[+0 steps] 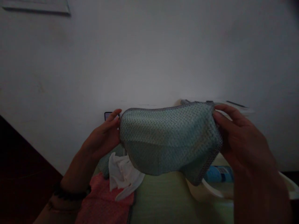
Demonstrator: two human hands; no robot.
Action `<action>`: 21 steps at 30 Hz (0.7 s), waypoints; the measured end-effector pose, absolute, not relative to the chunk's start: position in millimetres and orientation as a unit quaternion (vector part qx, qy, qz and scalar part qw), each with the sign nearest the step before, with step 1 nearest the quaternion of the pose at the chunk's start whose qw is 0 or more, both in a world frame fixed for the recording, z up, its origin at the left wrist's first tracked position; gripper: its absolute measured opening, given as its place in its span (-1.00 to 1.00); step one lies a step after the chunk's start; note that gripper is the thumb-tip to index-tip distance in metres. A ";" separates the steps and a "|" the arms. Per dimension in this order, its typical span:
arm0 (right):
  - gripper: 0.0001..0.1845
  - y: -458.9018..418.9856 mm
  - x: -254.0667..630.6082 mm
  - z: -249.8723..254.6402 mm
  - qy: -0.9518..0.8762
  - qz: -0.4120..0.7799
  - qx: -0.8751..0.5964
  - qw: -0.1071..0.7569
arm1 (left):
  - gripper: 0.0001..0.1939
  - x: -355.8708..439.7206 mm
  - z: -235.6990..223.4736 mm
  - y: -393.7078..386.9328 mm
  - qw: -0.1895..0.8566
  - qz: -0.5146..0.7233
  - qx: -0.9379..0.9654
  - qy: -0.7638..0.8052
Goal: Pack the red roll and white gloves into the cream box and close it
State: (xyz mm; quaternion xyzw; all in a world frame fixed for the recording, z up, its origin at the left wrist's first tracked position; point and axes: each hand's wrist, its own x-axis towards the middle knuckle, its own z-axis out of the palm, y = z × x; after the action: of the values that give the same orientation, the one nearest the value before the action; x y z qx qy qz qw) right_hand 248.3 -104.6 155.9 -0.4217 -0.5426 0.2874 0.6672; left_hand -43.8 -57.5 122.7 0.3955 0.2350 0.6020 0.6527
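A light green woven cleaning cloth [161,137] with a dark checked edge is stretched out in the air between my two hands. My left hand [105,133], with a dark beaded bracelet on the wrist, grips its left side. At the upper right corner, my right hand [240,133] pinches the cloth between thumb and fingers. The lower edge hangs loose and sags. Below and to the left lie a red cloth [105,202] and a crumpled white cloth [126,174] partly on top of it.
A light green table [161,199] stands against a white wall [149,53]. On the right is a white basin [205,193] with a blue packet [218,173] by it, partly hidden. Behind my left hand shows the corner of a dark-framed screen [107,115].
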 end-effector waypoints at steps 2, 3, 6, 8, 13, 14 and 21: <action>-0.80 -104.5 246.8 158.1 -0.523 0.341 -0.391 0.676 | -0.60 -43.7 120.5 -58.6 0.655 0.583 0.428 0.219; -0.74 -104.9 245.5 159.0 -0.513 0.365 -0.376 0.680 | -0.47 -43.9 119.4 -59.0 0.654 0.571 0.447 0.217; -0.48 -105.9 242.2 159.0 -0.533 0.366 -0.355 0.675 | -0.19 -45.8 116.0 -57.8 0.649 0.533 0.495 0.224; -0.36 -105.4 241.3 156.4 -0.546 0.342 -0.358 0.676 | -0.16 -48.0 114.0 -55.1 0.638 0.514 0.518 0.245; -0.67 -101.7 242.5 148.5 -0.578 0.213 -0.401 0.678 | -0.29 -56.1 115.9 -50.8 0.546 0.487 0.587 0.346; -0.73 -101.0 242.8 147.6 -0.589 0.176 -0.415 0.670 | -0.32 -58.0 117.7 -51.4 0.524 0.484 0.597 0.367; -0.82 -100.6 241.2 145.2 -0.626 0.164 -0.436 0.626 | -0.88 -62.3 131.7 -61.8 0.475 0.569 0.571 0.352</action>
State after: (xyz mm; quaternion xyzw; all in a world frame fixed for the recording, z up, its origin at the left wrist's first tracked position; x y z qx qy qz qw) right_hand 241.2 -100.6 145.2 -0.4363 -0.6257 0.1638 0.6256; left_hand -62.3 -61.8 131.7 0.5711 0.3521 0.5695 0.4749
